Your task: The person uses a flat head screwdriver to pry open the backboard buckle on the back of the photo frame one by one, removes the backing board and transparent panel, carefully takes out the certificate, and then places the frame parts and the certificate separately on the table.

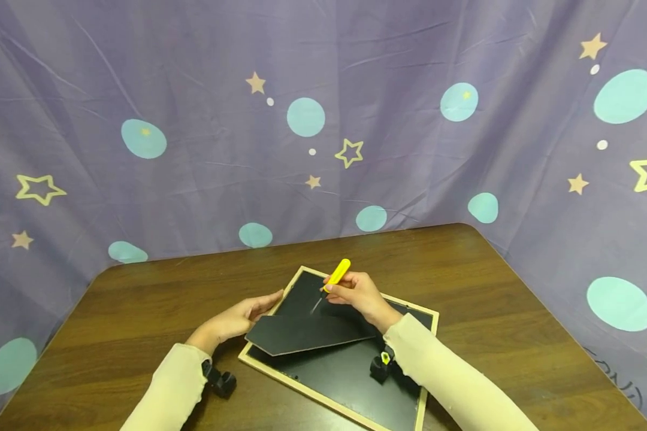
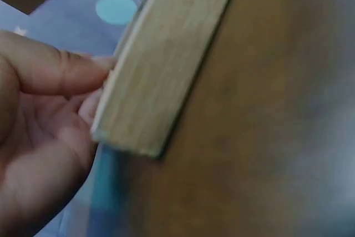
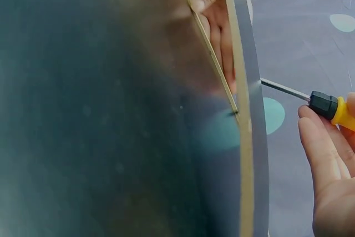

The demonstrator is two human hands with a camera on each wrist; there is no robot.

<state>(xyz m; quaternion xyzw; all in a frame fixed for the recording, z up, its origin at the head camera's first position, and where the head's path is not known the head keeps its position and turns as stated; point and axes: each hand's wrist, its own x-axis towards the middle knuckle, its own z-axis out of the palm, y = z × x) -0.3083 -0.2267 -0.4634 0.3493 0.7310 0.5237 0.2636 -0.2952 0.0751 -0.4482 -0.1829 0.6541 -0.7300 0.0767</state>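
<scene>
A pale wooden frame (image 1: 323, 403) with a black panel inside lies slantwise on the table. Over it a black backing board (image 1: 307, 335) stands tilted, its near edge raised off the frame. At the frame's left side is my left hand (image 1: 237, 320); in the left wrist view its thumb (image 2: 66, 73) and a finger pinch the wooden edge (image 2: 161, 65). My right hand (image 1: 356, 296) grips a screwdriver (image 1: 336, 272) by its yellow handle, shaft pointing down. The shaft reaches the upper edge of the board; the right wrist view hides the tip behind that board (image 3: 247, 165).
The brown wooden table (image 1: 517, 341) extends around the frame on all sides. Behind it hangs a purple curtain (image 1: 399, 120) with stars and teal dots. Black wrist cameras (image 1: 380, 366) sit below both wrists, the right one just over the frame.
</scene>
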